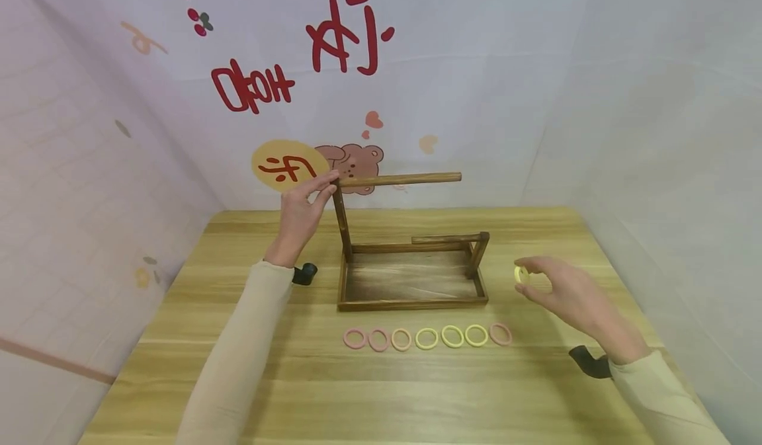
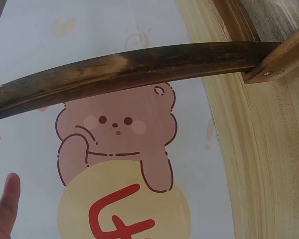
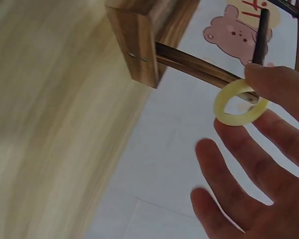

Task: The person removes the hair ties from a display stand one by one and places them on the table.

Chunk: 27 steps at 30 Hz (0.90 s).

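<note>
A dark wooden rack (image 1: 413,304) stands on the table, with a shallow tray base and two posts of unequal height, each bearing a horizontal rod. My left hand (image 1: 300,220) grips the top corner of the tall left post (image 2: 139,69), fingers above and thumb lower. To the right of the rack, my right hand (image 1: 574,296) pinches a pale yellow ring (image 3: 223,102) between thumb and fingers, held above the table and apart from the short rod (image 1: 449,239). Several pink, orange and yellow rings, such as a yellow ring (image 1: 426,348), lie in a row before the rack.
The light wooden table (image 1: 381,399) carries the rack and rings. White cloth walls (image 1: 476,88) with printed characters and a bear (image 2: 114,134) rise behind and at both sides. A black strap piece (image 1: 305,274) shows at the left wrist, another (image 1: 589,362) at the right.
</note>
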Motion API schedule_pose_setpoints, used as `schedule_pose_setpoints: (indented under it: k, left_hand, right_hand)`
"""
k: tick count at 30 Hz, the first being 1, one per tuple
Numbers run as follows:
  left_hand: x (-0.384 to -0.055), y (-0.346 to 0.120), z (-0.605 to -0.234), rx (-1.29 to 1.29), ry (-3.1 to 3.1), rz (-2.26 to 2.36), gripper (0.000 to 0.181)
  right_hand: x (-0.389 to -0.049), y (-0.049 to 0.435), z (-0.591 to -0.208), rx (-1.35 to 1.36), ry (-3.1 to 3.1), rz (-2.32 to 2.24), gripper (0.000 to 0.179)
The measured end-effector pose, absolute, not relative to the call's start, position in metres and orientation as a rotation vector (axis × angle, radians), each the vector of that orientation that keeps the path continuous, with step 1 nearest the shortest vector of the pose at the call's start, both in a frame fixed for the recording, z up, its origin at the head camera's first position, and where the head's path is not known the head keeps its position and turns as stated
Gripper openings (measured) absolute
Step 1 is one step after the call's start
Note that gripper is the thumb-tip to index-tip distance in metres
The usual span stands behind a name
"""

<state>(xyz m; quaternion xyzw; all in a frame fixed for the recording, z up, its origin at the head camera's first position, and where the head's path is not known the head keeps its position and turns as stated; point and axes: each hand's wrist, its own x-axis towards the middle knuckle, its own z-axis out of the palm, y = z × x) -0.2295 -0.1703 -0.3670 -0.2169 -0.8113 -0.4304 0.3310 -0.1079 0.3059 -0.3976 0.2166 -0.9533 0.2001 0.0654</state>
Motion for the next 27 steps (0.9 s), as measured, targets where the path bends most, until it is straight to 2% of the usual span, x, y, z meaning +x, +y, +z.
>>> schedule_pose_setpoints:
  k: [12,27]
  left_hand:
    - [-0.228,-0.173,-0.367,-0.560,-2.112,-1.138,0.027]
    - [-0.225,-0.174,-0.365,-0.559,-2.136,-1.149,0.028]
  right_hand:
    - [-0.099,0.312,-0.428,0.728,-3.035,0.640,0.045]
    - [-0.096,0.320,-0.471,0.928,-2.978,0.451,0.029]
